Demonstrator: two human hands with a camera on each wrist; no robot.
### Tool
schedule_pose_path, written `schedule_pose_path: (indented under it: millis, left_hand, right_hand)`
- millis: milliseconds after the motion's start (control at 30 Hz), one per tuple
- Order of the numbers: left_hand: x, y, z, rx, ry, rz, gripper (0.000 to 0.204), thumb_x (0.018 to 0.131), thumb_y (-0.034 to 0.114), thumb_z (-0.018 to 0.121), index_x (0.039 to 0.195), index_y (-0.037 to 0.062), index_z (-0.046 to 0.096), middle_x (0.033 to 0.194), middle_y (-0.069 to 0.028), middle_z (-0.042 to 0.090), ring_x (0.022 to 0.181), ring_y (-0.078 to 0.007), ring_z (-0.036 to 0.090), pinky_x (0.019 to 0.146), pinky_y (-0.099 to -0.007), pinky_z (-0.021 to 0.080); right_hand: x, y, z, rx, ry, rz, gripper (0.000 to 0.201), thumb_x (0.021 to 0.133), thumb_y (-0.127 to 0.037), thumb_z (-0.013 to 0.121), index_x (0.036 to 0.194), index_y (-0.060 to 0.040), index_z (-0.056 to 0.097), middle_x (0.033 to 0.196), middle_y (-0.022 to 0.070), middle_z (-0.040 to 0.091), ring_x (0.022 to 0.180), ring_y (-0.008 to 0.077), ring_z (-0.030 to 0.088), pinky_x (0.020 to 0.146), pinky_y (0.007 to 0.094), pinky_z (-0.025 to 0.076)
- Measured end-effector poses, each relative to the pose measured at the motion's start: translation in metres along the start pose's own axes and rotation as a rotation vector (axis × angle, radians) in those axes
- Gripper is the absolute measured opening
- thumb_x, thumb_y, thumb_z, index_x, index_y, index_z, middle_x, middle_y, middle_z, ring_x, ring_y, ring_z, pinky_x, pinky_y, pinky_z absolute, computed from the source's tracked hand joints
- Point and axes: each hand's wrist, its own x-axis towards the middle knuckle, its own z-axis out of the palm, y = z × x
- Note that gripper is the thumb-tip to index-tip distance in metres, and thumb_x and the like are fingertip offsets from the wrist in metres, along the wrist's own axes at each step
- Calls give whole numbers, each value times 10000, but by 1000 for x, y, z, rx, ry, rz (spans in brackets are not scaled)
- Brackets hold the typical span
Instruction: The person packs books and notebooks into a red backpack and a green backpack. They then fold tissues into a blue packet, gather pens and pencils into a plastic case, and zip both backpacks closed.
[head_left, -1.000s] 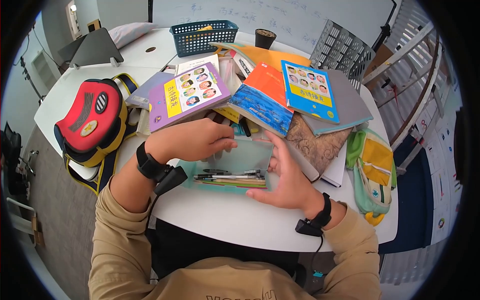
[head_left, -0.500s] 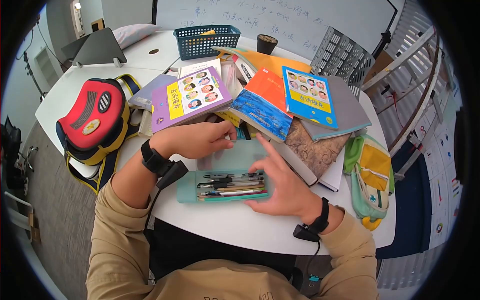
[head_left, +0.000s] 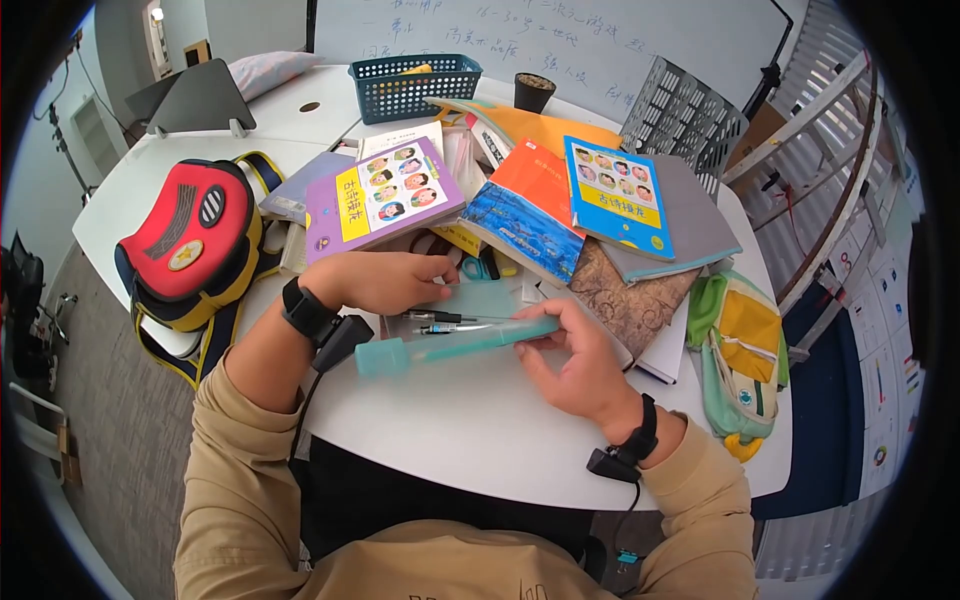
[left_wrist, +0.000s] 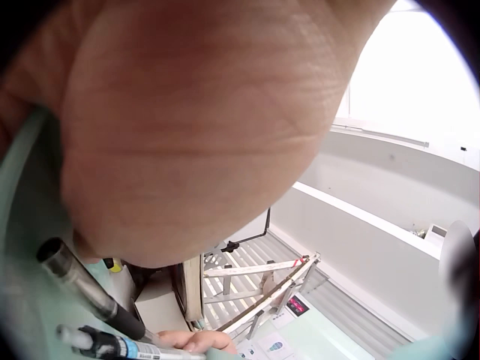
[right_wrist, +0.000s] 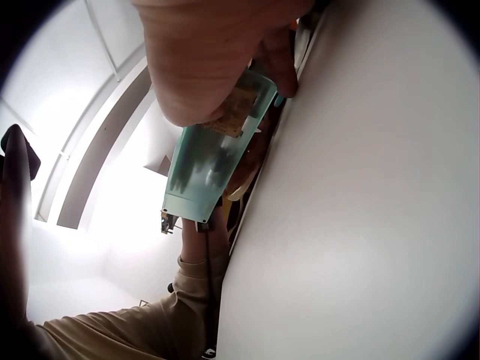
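A translucent teal pencil case (head_left: 450, 346) is tilted up off the white table, its lid open at the back. Inside lie several pens (head_left: 438, 318), also close up in the left wrist view as dark and clear pens (left_wrist: 90, 289). My right hand (head_left: 583, 368) grips the case's right end between thumb and fingers; the right wrist view has this hand (right_wrist: 214, 64) over the case (right_wrist: 199, 169). My left hand (head_left: 375, 283) has curled fingers at the lid's left edge, their exact hold partly hidden. Its palm (left_wrist: 199, 131) fills much of the left wrist view.
Behind the case are piled books, with a purple book (head_left: 385, 190), an orange-blue book (head_left: 525, 215) and a blue book (head_left: 620, 195). A red backpack (head_left: 190, 240) is left, a green-yellow bag (head_left: 740, 350) right, and a teal basket (head_left: 415, 90) at the back.
The case was flat with its pens facing up; its front and right end have risen, hiding most pens. My right hand has closed from spread fingers onto its right end.
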Motion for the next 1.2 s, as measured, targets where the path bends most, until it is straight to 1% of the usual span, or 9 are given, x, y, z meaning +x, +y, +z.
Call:
schedule_pose_path:
  millis: [133,233,300,367,400,467,633,700,1200]
  left_hand:
    - [4,-8,-7,40,-93,45,398,1217,335,603,1469,59,740,1361,-151,759,1234,-268,710,1101,-400,550]
    - [15,-71,-3,-32,27,330,434,1192,357,650,1445,27,774,1363,-155,772,1294,-290,695,1150,-423,544]
    - [48,-111,-3,-74,-151,824,731,1157,469,670,1590,-115,596,1122,-181,747,947,-203,747,791,-328,616]
    - [35,-80,-9,-791,-685,380,876,1150,519,638,1626,-196,467,968,-152,663,684,-113,648,521,-238,473]
    - [29,-68,-9,-998,-790,164,958,1148,546,613,1639,-245,389,879,-129,600,530,-58,566,373,-186,358]
    - [30,-70,-10,-1134,-858,133,888,1156,508,608,1642,-212,424,963,-198,682,559,-95,618,387,-192,404]
    - [35,-79,-2,-974,-560,201,728,1163,423,618,1632,-123,511,1289,-375,758,679,-191,777,423,-197,488]
    - [43,-89,0,-1071,-656,285,654,1166,393,623,1607,-85,562,1416,-408,728,763,-227,836,448,-209,530]
    - [33,-39,0,-832,-207,-166,498,1215,365,536,1364,-77,710,1019,-234,821,758,-256,827,669,-325,683]
  right_hand:
    - [2,-3,5,132,54,87,408,1097,-70,793,1435,15,580,1279,159,777,1004,174,808,917,343,687]
    - [-3,1,8,249,104,168,466,1123,-124,790,1487,15,534,1281,139,771,961,161,791,845,314,673]
    - [-3,-6,9,323,161,167,495,1138,-161,784,1511,9,506,1290,127,767,924,145,776,793,292,650]
    - [-2,-12,5,318,173,202,498,1148,-175,772,1520,1,493,1289,123,762,940,136,767,775,281,636]
    - [-2,-12,3,318,180,218,499,1153,-182,767,1525,-2,486,1288,121,759,948,131,763,766,276,628]
    - [-1,-10,3,330,185,201,494,1157,-189,761,1523,-5,485,1304,120,749,977,126,756,758,278,629]
    - [0,-10,4,377,220,168,468,1170,-200,742,1510,-4,488,1305,101,726,972,98,712,742,269,620]
    - [-1,-8,2,386,221,174,454,1175,-205,734,1502,-6,492,1287,88,718,938,84,688,741,259,612]
    - [-5,-11,2,401,389,118,421,1224,-368,643,1505,-83,513,1078,-22,727,771,15,589,598,206,462]
